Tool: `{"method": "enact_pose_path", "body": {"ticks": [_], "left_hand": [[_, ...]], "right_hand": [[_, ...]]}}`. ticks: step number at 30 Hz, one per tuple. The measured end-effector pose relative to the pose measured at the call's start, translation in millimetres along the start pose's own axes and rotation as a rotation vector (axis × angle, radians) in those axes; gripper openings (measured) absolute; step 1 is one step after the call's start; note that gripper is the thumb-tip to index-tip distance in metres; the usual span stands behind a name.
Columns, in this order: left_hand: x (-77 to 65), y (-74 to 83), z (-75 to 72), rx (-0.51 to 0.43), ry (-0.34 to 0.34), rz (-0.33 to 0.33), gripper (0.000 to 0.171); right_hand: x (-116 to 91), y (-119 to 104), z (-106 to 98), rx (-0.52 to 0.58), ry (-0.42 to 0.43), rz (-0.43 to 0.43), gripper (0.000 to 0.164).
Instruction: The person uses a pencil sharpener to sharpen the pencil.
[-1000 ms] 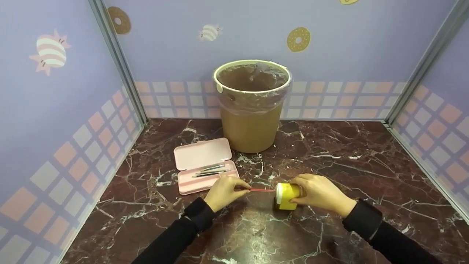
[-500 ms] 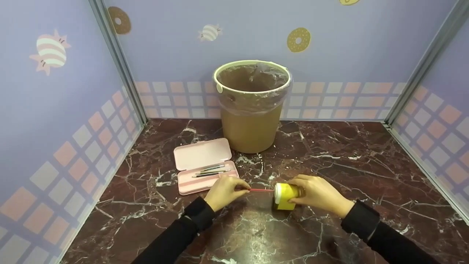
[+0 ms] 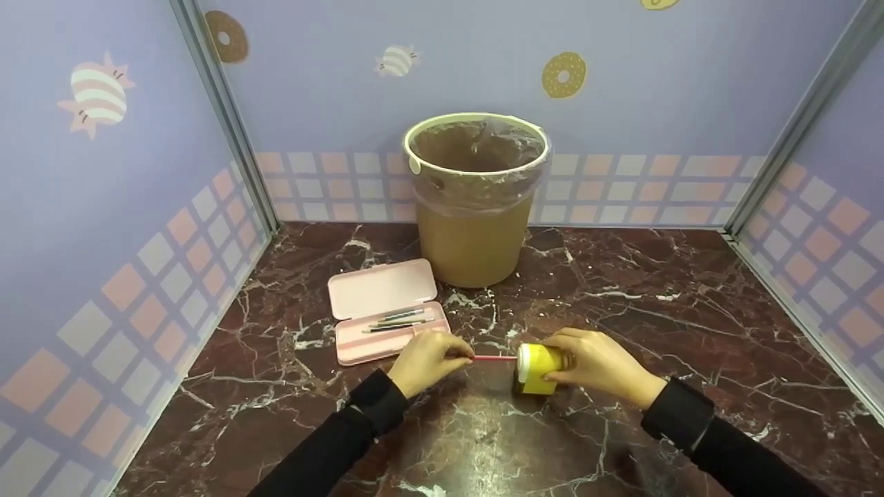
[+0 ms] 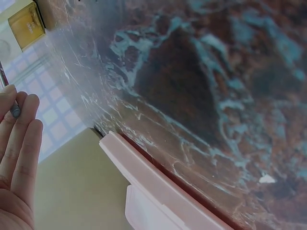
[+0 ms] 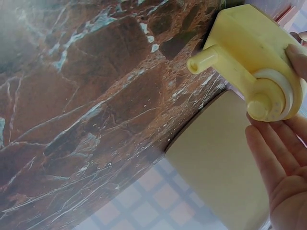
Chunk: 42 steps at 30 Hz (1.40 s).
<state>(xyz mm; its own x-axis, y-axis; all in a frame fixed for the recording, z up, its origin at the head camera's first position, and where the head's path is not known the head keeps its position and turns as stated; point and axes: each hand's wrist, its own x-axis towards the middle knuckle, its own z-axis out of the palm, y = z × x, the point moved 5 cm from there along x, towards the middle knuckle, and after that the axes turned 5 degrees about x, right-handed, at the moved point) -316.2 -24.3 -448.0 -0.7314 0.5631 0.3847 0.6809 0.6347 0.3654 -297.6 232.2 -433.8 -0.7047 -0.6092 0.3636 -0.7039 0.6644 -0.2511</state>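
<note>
Yellow plastic with a white end face, a boxy crank sharpener sits on or just above the dark red marbled worktop; which, I cannot tell. The right hand has its grip curled closed around the sharpener's right end, hiding the yellow crank from the head view. Left of the sharpener, the left hand pinches a slim red pencil, whose point is hidden at the white face; the left wrist view cuts off most of that hand. Beyond the sharpener to the left, overlapping slender pencils, hard to count, lie in a pale pink hinged case, partly covered by the left hand. Behind the sharpener stands a tan plastic-lined bin, its bottom out of sight.
</note>
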Motion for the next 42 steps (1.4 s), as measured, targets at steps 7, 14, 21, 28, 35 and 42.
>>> {"method": "enact_pose_path", "body": {"ticks": [7, 14, 21, 28, 35, 42], "left_hand": [[1.0, 0.7, 1.2, -0.006, -0.004, -0.002, 0.009], [1.1, 0.9, 2.2, -0.019, -0.001, -0.011, 0.009], [1.7, 4.3, 2.2, -0.029, -0.004, 0.010, 0.009], [1.3, 3.4, 0.2, -0.035, -0.012, -0.015, 0.010], [0.9, 2.5, 0.2, -0.021, 0.009, -0.006, 0.009], [4.3, 3.4, -2.3, -0.020, -0.023, -0.018, 0.008]], "right_hand": [[2.4, -1.5, 1.4, 0.002, -0.006, 0.009, 0.046], [5.8, -2.4, 2.9, 0.002, 0.002, 0.014, 0.045], [12.3, -8.4, 7.2, 0.001, -0.003, -0.012, 0.046], [17.2, -11.2, 9.3, 0.017, 0.008, -0.036, 0.046], [17.2, -11.5, 9.0, 0.023, 0.005, -0.037, 0.046], [15.4, -10.5, 10.1, 0.022, 0.022, -0.038, 0.047]]}}
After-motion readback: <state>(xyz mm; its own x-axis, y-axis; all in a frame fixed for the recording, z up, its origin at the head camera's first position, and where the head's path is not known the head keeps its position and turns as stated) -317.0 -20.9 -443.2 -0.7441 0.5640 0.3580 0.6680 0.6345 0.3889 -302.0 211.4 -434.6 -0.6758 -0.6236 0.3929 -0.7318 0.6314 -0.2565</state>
